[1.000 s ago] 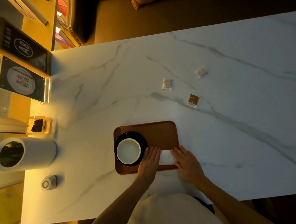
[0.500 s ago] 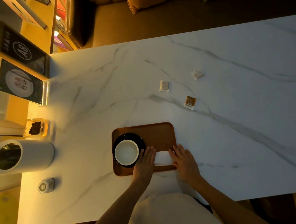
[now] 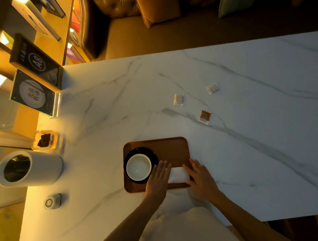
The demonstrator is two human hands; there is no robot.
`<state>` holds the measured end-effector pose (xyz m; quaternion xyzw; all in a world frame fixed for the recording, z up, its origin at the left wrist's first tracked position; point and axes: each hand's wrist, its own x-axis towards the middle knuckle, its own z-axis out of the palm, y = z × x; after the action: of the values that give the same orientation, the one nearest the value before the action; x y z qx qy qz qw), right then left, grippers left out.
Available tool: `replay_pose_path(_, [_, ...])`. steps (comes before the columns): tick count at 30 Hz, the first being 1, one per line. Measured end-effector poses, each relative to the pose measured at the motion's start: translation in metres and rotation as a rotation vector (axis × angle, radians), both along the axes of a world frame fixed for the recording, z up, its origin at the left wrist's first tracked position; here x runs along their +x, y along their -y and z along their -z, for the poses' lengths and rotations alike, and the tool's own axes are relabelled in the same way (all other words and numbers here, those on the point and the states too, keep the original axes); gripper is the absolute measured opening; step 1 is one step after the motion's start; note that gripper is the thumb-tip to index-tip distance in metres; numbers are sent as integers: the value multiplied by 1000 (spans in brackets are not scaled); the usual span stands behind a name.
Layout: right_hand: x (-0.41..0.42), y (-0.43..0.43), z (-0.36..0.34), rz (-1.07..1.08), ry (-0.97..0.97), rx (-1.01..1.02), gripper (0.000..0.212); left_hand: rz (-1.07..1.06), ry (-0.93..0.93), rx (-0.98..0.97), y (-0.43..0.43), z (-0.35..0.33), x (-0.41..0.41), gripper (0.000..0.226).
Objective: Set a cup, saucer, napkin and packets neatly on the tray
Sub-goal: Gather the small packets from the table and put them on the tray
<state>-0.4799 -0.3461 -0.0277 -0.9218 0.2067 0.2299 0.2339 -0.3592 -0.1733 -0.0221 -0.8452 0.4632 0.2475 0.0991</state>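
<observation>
A brown tray [image 3: 171,149] lies on the marble table near me. On its left part a white cup [image 3: 138,167] sits on a black saucer [image 3: 146,151]. A folded white napkin [image 3: 178,175] lies on the tray's near right part. My left hand [image 3: 157,179] rests flat on the napkin's left end, fingers together, beside the cup. My right hand [image 3: 200,177] lies flat on its right end at the tray's corner. Three packets lie on the table beyond the tray: a white packet [image 3: 178,99], another white packet [image 3: 212,88] and a brown packet [image 3: 204,116].
At the left table edge stand a white cylinder container [image 3: 28,168], a small glass dish with dark contents [image 3: 45,140], a small round device [image 3: 52,201] and two upright sign holders [image 3: 33,93]. A sofa [image 3: 149,28] runs behind the table's far edge.
Both hands stay flat on the napkin's ends and have barely shifted. The head camera has moved a little; the packets, cup and saucer have not moved.
</observation>
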Motion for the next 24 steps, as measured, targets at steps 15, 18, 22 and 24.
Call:
replay_pose_path(15, [3, 63, -88, 135, 129, -353, 91, -269, 228, -172, -12, -94, 99, 86])
replay_pose_path(18, [8, 59, -95, 145, 144, -347, 94, -290, 223, -150, -13, -99, 99, 84])
replay_pose_path(22, [8, 60, -103, 146, 160, -303, 98, -308, 131, -150, -11, -110, 100, 80])
replay_pose_path(24, [10, 67, -107, 170, 162, -285, 93, -325, 75, -157, -4, -117, 103, 80])
